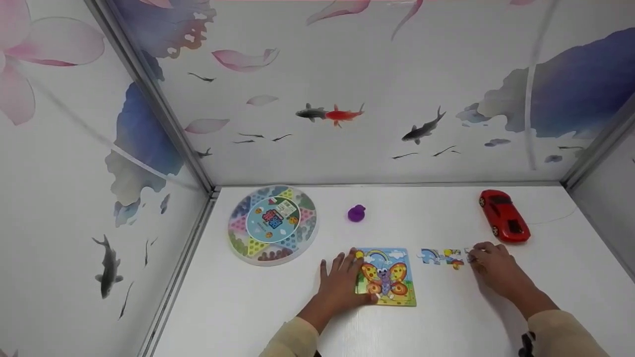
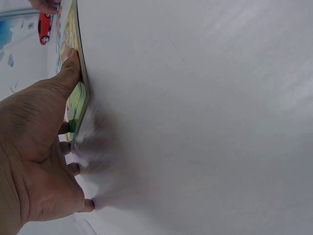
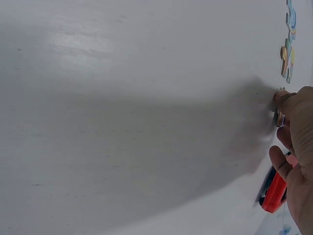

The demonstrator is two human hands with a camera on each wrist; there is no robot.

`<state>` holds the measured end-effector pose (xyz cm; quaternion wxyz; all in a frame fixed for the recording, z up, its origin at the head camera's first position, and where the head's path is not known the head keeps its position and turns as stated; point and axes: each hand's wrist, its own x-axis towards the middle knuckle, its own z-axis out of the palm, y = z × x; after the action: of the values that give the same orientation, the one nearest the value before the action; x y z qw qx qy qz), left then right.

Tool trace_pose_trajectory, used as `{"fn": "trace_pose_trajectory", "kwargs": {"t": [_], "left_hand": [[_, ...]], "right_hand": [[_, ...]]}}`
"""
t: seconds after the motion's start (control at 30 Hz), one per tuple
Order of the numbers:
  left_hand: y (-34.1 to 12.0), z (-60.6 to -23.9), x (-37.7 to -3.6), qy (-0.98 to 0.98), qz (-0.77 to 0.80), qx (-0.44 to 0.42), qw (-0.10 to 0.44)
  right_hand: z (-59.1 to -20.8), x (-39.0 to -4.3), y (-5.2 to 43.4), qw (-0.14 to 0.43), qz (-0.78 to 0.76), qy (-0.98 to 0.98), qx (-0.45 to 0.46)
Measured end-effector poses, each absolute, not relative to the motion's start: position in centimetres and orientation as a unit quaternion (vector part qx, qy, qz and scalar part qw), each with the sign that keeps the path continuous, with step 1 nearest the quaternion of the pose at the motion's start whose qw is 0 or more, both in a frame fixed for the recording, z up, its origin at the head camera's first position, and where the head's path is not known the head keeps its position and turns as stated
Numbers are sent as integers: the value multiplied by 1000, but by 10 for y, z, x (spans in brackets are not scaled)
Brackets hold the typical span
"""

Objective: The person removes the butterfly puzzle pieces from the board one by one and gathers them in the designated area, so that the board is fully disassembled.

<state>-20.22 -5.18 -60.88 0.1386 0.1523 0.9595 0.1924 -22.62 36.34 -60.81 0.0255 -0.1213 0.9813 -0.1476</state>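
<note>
A square butterfly puzzle board [image 1: 389,277] lies flat on the white table. My left hand [image 1: 342,271] rests flat at its left edge, fingers straight and thumb pressing on the board. The left wrist view shows the same hand [image 2: 68,147] against the board's edge [image 2: 79,93]. Two loose puzzle pieces [image 1: 441,257] lie in a row to the right of the board. At the row's right end my right hand [image 1: 475,255] curls its fingertips around a small puzzle piece [image 1: 468,253]. In the right wrist view that hand [image 3: 286,122] pinches the piece [image 3: 279,118], which is mostly hidden.
A round Chinese checkers board [image 1: 273,224] sits at the back left. A small purple toy [image 1: 356,213] is behind the puzzle. A red toy car [image 1: 503,216] stands just behind my right hand. Patterned walls enclose the table [image 1: 446,322] on three sides.
</note>
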Motion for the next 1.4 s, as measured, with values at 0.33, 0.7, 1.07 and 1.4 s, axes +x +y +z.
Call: {"fn": "trace_pose_trajectory", "kwargs": {"t": [0.33, 0.7, 1.07, 1.4], "left_hand": [[-52, -610, -201, 962, 191, 152, 126], [-52, -614, -201, 962, 186, 152, 129], [-51, -611, -202, 963, 182, 150, 129], [-51, -607, -201, 964, 180, 151, 126]], "right_hand": [[-605, -224, 363, 31, -166, 978, -124], [-608, -222, 364, 24, -172, 977, -124], [-602, -224, 350, 12, -175, 977, -122], [-595, -229, 281, -13, -179, 973, -143]]}}
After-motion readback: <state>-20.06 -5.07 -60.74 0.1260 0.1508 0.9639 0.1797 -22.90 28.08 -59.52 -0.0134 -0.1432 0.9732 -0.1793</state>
